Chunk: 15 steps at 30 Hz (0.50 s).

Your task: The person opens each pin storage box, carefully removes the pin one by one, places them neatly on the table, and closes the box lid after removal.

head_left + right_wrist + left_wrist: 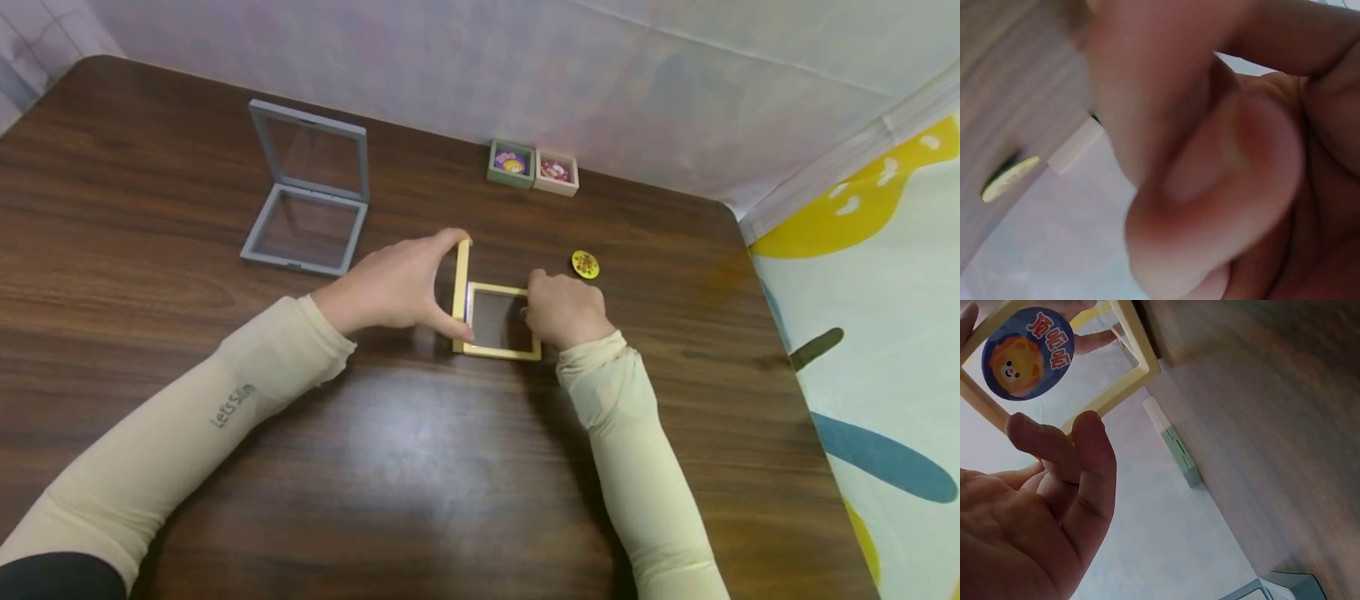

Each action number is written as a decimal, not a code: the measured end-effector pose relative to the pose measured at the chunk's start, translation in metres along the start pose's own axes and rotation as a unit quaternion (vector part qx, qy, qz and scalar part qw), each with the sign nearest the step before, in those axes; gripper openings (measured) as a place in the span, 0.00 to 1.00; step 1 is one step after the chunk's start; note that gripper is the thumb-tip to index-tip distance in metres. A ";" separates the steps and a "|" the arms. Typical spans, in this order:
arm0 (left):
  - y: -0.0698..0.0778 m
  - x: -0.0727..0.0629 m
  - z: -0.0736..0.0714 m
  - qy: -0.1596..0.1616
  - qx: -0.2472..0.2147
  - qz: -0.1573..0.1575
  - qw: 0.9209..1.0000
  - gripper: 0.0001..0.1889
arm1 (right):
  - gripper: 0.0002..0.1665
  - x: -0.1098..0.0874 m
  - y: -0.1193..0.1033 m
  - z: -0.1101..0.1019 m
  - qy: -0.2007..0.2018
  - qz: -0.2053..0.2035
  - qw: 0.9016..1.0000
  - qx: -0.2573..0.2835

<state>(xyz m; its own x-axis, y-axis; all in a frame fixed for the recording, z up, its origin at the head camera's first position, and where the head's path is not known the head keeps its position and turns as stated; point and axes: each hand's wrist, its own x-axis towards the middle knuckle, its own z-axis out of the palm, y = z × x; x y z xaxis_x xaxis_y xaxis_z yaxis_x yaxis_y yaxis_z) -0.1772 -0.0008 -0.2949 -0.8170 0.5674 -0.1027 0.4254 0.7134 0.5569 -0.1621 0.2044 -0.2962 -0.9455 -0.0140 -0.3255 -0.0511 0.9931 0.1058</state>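
Note:
A pale yellow hinged display frame (502,354) stands unfolded on the table, one half flat and the other upright. My left hand (397,283) grips the upright half by its ends, thumb near and fingers far. Within that half, in the left wrist view, shows a round dark blue badge (1029,353) with a lion face; only its edge appears from the head. My right hand (566,310) has curled fingers at the flat half's right edge and holds it there. Blurred fingers fill much of the right wrist view, hiding the contact. A yellow round badge (585,264) lies just beyond that hand.
A larger grey display frame (296,265) stands unfolded at the back left. Against the wall sit a small green frame (512,179) and a pink frame (555,185), side by side, each with a badge inside. The table's right edge (813,417) lies beyond my right arm.

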 end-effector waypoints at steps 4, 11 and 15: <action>0.002 0.001 0.000 0.002 -0.005 0.005 1.000 0.59 | 0.16 0.002 0.000 0.001 -0.002 0.007 1.000 0.004; 0.002 0.000 0.004 0.007 -0.026 0.000 1.000 0.59 | 0.28 0.000 -0.003 0.000 0.015 0.024 0.999 0.021; 0.003 0.000 0.005 0.009 -0.027 0.004 1.000 0.59 | 0.20 -0.006 -0.008 -0.007 0.021 -0.030 0.994 0.106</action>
<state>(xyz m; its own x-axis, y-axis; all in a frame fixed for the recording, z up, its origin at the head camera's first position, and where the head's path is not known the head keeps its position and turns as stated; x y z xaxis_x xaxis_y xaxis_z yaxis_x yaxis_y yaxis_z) -0.1742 0.0031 -0.2973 -0.8206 0.5654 -0.0836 0.4108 0.6851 0.6015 -0.1585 0.1956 -0.2888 -0.9557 -0.0737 -0.2851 -0.0427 0.9926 -0.1133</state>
